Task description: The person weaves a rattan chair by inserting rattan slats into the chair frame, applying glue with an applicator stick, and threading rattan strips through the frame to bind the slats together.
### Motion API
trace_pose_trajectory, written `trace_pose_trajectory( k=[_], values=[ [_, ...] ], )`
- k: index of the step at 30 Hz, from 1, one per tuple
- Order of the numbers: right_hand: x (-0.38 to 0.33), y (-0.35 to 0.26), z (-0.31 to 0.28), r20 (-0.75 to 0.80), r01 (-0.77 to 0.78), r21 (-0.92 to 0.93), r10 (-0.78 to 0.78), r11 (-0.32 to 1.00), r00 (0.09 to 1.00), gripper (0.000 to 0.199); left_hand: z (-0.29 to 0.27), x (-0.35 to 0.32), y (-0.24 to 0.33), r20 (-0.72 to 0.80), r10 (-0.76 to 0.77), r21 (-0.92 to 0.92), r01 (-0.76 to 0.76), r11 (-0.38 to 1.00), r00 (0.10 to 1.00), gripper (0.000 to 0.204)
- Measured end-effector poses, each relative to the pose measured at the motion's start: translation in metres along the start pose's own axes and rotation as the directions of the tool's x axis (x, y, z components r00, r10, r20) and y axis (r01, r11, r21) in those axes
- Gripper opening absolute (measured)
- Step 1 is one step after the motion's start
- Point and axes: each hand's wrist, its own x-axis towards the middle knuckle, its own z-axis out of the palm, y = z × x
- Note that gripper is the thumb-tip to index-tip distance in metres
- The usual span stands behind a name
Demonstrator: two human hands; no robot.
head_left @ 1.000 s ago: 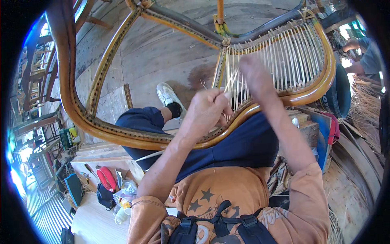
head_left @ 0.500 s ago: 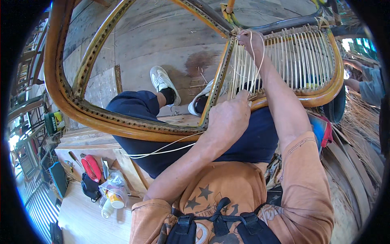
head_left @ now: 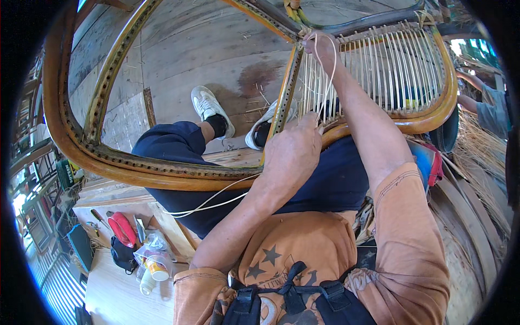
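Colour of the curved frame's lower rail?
The lower rail is glossy amber-brown, with a dark, hole-dotted inner strip; best seen in the head view.

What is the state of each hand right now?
Left hand: closed, holding the strand.
Right hand: curled at the frame; whether it grips the strand cannot be told.

Below the left grip [head_left: 292,151] and the right grip [head_left: 322,49], the person wears a brownish-orange T-shirt [head_left: 319,230] printed with dark stars [head_left: 271,254] and a line of dark lettering. Its short sleeves [head_left: 406,216], well apart from the grips, have stitched hems. Lower still are black straps [head_left: 351,310] with buckles [head_left: 247,294], joined by a knotted black cord [head_left: 295,272]. Just beside the left grip are navy trousers [head_left: 344,170]; up and left of it show dark socks [head_left: 218,124] and whitish shoes [head_left: 206,103].
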Motion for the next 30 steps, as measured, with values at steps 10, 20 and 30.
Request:
trace_pose_trajectory(
  k=[10, 20, 30],
  values=[
    [0.007, 0.020, -0.006, 0.129, 0.110, 0.047, -0.115, 0.993, 0.985, 0.017, -0.001, -0.008, -0.012, 0.032, -0.051, -0.030, 0.052, 0.998, 0.998, 0.011],
    [-0.005, -0.003, 0.001, 0.121, 0.165, -0.302, -0.134, 0.939, 0.984, 0.017, -0.006, -0.014, -0.022, -0.019, -0.060, -0.031, 0.059, 0.998, 0.998, 0.014],
    [-0.034, -0.022, -0.016, 0.196, 0.474, -0.444, -0.434, 0.760, 0.879, 0.025, -0.001, -0.028, -0.041, 0.010, -0.034, 0.108, 0.033, 0.994, 0.999, 0.020]
  ],
)
